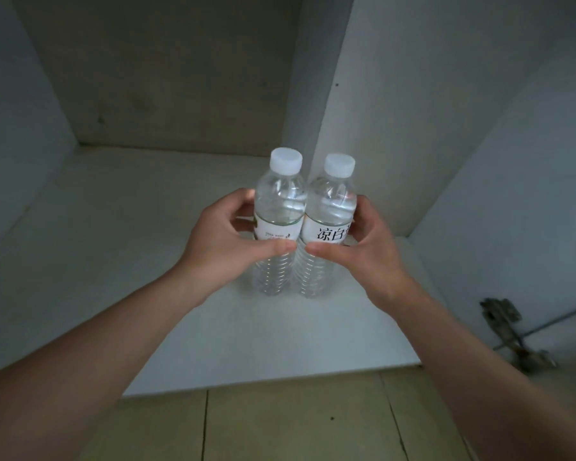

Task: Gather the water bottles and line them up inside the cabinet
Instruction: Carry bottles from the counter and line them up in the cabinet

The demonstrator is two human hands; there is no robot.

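a: where are the bottles now?

b: both sit mid-frame on the cabinet floor (pixel 147 227), upright, side by side and touching. my left hand (pixel 226 241) has its grip curled round the left bottle (pixel 280 207), thumb across the front just under the label. my right hand (pixel 363 247) is wrapped the same way round the right bottle (pixel 333 207), thumb in front, fingers behind. neither grip is loose; both are closed on plastic.

a: are they down or in the air?

b: the bases look to be resting on the floor panel, but i can't be sure they carry their full weight yet.

a: how would you finish this step well?

b: i'd say keep them vertical, press the bases flat before letting go, and square the pair to the back wall (pixel 167 78) at the top of the frame so a row can grow leftward. the right bottle is near the side panel (pixel 396 111), a good anchor for the line. i'd open both grips slowly, fingers sliding straight out, so the thin ribbed lower walls don't flex and tip either one.

a: anything to watch?

b: the hinge (pixel 502 324) at the lower right of the frame; my right forearm passes near it.
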